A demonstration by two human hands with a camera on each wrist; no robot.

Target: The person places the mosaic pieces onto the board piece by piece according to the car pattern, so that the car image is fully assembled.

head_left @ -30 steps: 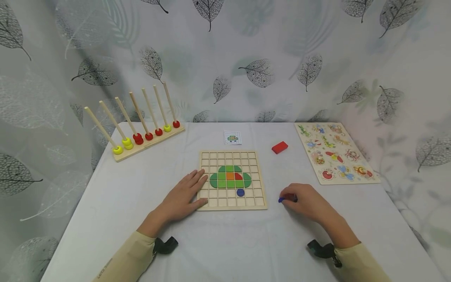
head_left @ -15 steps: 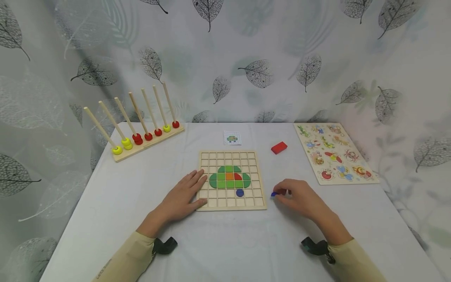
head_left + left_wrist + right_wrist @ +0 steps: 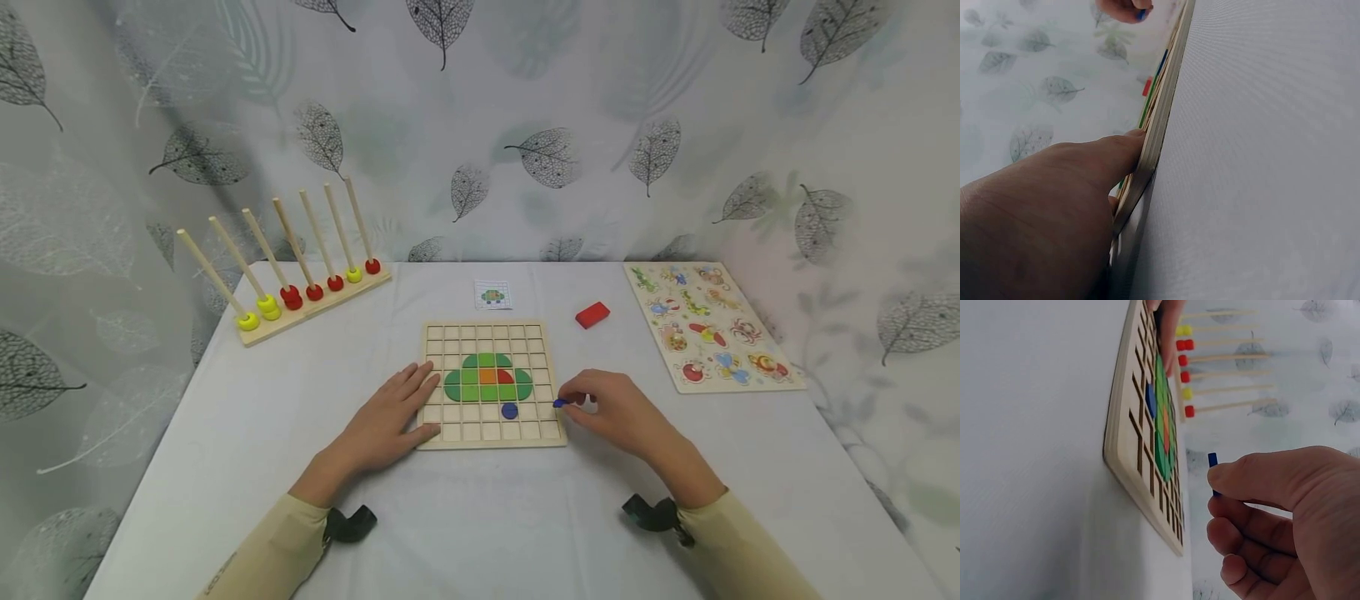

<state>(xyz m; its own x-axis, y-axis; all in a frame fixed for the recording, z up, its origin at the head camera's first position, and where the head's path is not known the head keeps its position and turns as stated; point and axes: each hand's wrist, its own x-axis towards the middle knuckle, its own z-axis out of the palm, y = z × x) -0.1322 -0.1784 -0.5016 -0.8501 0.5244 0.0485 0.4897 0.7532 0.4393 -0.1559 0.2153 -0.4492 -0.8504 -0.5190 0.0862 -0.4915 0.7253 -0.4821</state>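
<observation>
A wooden grid board [image 3: 487, 443] lies mid-table, with green, orange and red tiles fitted together in its middle. One round blue disc [image 3: 510, 411] sits on the board just below the green tiles. My left hand [image 3: 382, 421] rests on the board's left edge, fingers spread and straight. Between thumb and fingertips, my right hand [image 3: 615, 410] pinches a small blue disc [image 3: 1213, 460], held edge-on in the right wrist view. That hand hovers at the board's right edge, and its other fingers are curled in.
Behind the board lies a small picture card [image 3: 492, 295]. A red block [image 3: 592, 315] is to the right of the card. An animal puzzle board [image 3: 708, 329] lies far right. A peg rack with red and yellow beads [image 3: 318, 308] stands back left.
My right hand has moved left and away from me with the blue disc, from the bare cloth to the board's right edge. The left hand stays in place.
</observation>
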